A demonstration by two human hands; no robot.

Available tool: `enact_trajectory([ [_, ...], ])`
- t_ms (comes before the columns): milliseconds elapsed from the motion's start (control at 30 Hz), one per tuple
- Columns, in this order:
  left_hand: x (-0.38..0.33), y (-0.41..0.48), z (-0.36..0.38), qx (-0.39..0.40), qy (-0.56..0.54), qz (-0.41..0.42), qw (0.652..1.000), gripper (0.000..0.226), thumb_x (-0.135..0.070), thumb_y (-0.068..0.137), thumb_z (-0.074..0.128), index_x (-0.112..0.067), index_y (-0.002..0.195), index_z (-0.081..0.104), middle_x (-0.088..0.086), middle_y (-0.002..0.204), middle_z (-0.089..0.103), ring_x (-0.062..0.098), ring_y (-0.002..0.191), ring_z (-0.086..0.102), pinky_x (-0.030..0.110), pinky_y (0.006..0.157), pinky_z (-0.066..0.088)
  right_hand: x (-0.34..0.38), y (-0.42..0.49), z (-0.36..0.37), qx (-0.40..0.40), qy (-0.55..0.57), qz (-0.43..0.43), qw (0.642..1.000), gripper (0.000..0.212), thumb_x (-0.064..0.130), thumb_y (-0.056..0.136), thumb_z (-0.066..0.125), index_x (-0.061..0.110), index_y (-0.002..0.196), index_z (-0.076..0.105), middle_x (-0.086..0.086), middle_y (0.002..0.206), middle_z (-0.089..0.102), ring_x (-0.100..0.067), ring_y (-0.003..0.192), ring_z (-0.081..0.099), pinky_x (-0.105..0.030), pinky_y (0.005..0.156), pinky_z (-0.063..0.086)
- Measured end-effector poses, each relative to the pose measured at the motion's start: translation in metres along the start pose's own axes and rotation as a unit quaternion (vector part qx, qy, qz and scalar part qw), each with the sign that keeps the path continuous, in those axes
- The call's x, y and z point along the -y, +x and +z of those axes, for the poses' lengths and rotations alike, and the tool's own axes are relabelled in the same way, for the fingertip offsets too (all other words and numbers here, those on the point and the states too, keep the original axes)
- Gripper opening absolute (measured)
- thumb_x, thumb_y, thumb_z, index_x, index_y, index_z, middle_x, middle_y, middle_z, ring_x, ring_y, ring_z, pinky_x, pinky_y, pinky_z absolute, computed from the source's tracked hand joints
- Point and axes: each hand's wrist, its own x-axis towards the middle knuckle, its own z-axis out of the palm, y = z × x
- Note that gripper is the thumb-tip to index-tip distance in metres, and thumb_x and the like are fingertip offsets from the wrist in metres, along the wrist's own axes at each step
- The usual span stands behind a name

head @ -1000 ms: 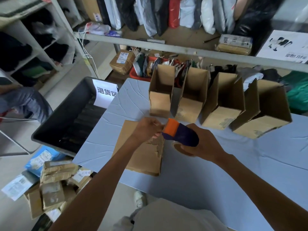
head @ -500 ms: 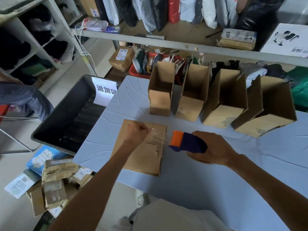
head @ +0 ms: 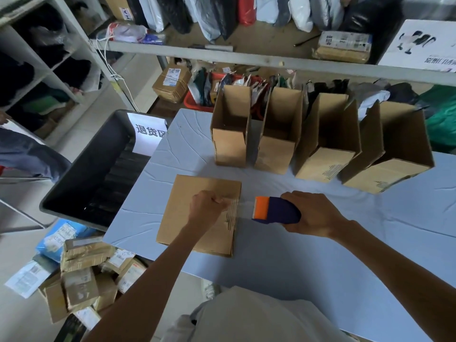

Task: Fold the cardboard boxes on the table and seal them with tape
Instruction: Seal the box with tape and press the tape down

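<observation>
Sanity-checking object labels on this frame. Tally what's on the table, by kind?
Upright open boxes: 4
Flat unfolded box: 1
Tape dispenser, held by right hand, its tape strip pinched by left hand: 1
Total: 6

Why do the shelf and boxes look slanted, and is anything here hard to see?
Head view: the wide-angle lens skews the metal shelf and splays the open boxes outward. Light is soft, shadows faint. The clear tape between left hand and tape dispenser barely shows.
</observation>
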Motion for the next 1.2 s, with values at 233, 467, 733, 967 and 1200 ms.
enact_trajectory([
  [233,0.003,0.008,0.008,0.006,0.131,0.035,0.991,0.020,-0.030,0.085,0.065,-0.011,0.090,0.066,0.011,0.092,0.064,0.030,0.090,0.057,0.032,0.073,0.044,0.001,0.007,0.007,0.023,-0.020,0.006,1.000,0.056,0.049,0.069,0.071,0.024,0.116,0.051,0.004,0.096,0.063,-0.013,0.079,0.061,-0.026,0.070,0.054],
  [467,0.007,0.004,0.010,-0.037,0.195,0.107,0.974,0.051,-0.042,0.085,0.065,-0.011,0.121,0.047,0.007,0.116,0.057,0.029,0.105,0.055,0.035,0.084,0.044,0.010,0.018,0.004,0.066,-0.060,0.006,0.996,0.059,0.047,0.070,0.070,0.024,0.120,0.049,0.005,0.099,0.063,-0.013,0.085,0.061,-0.024,0.074,0.053],
  [733,0.013,0.003,0.015,0.012,0.060,0.184,0.981,0.040,-0.015,0.074,0.079,-0.011,0.110,0.061,-0.002,0.107,0.053,0.013,0.092,0.047,0.004,0.069,0.034,0.032,0.038,0.004,0.110,-0.071,0.039,0.991,0.044,0.037,0.069,0.070,0.020,0.106,0.057,0.002,0.094,0.064,-0.016,0.083,0.061,-0.027,0.071,0.050],
  [967,0.016,0.007,0.021,0.020,0.032,0.188,0.981,0.046,-0.016,0.070,0.081,-0.012,0.111,0.061,0.001,0.110,0.055,0.015,0.096,0.050,0.026,0.081,0.045,0.062,0.062,-0.002,0.123,-0.178,0.007,0.976,0.030,0.027,0.076,0.065,0.014,0.101,0.057,0.001,0.094,0.061,-0.019,0.085,0.061,-0.026,0.069,0.038],
  [1200,0.025,0.010,0.020,-0.020,0.074,0.268,0.960,0.040,-0.011,0.074,0.076,-0.013,0.111,0.062,0.003,0.111,0.055,0.021,0.095,0.050,0.026,0.079,0.039,0.036,0.034,-0.013,0.108,-0.192,0.054,0.974,0.035,0.032,0.072,0.065,0.021,0.103,0.054,-0.001,0.096,0.062,-0.018,0.083,0.060,-0.026,0.070,0.041],
])
